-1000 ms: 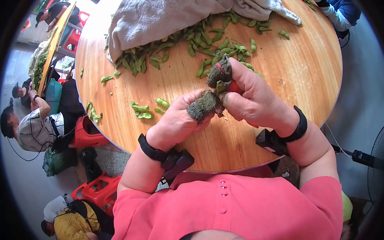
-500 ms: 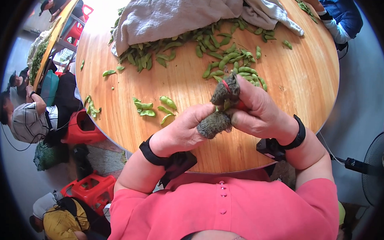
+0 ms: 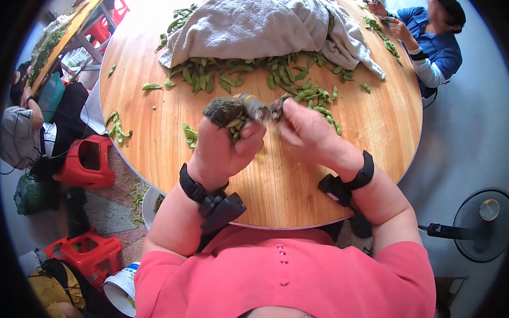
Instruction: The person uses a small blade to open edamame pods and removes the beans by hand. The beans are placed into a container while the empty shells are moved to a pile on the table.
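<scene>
in the head view, the left hand [image 3: 224,152] is curled closed around small green pieces [image 3: 236,125], beans or little pods, i cannot tell which. the right hand [image 3: 309,130] is raised just beside it over the table [image 3: 356,140], thumb and fingers drawn in; motion blur hides the tips, so whether they grip anything i cannot tell. dark cloth finger covers [image 3: 221,111] sleeve the digits.

the work looks well under way but far from over. what seems done is small: the handful in the left palm, and perhaps the bit of green inside the white bucket [image 3: 118,294] on the floor. much is left: a broad heap of green pods [image 3: 204,76] shows along the near edge of the pale cloth [image 3: 253,33], with loose pods [image 3: 310,95] beyond the right hand and a few strays at the left.
</scene>
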Tool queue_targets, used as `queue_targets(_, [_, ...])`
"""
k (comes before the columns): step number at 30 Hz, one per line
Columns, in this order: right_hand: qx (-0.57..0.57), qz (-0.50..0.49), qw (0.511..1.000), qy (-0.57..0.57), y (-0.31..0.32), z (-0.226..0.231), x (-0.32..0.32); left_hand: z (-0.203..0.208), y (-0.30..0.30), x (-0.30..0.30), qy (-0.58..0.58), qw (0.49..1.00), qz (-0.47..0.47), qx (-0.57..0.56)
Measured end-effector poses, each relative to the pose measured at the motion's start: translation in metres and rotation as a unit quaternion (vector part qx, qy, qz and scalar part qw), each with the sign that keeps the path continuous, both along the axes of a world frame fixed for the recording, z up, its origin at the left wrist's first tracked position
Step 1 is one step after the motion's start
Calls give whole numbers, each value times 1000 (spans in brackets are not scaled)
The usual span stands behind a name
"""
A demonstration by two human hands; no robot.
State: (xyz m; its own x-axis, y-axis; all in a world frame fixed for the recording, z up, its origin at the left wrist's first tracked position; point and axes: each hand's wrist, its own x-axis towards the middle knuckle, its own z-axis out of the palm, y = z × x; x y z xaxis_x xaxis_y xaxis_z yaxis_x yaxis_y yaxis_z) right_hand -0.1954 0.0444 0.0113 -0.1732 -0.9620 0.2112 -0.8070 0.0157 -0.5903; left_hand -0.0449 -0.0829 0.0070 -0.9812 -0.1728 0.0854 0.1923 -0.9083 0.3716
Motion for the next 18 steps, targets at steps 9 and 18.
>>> queue_targets(9, [27, 2, 974, 223, -25, 13, -17, -1, 6, -8, -86, 992, 86, -34])
queue_targets(18, [-50, -109, 873, -472, 10, 35, -7, -1, 33, -13, -127, 949, 70, -281])
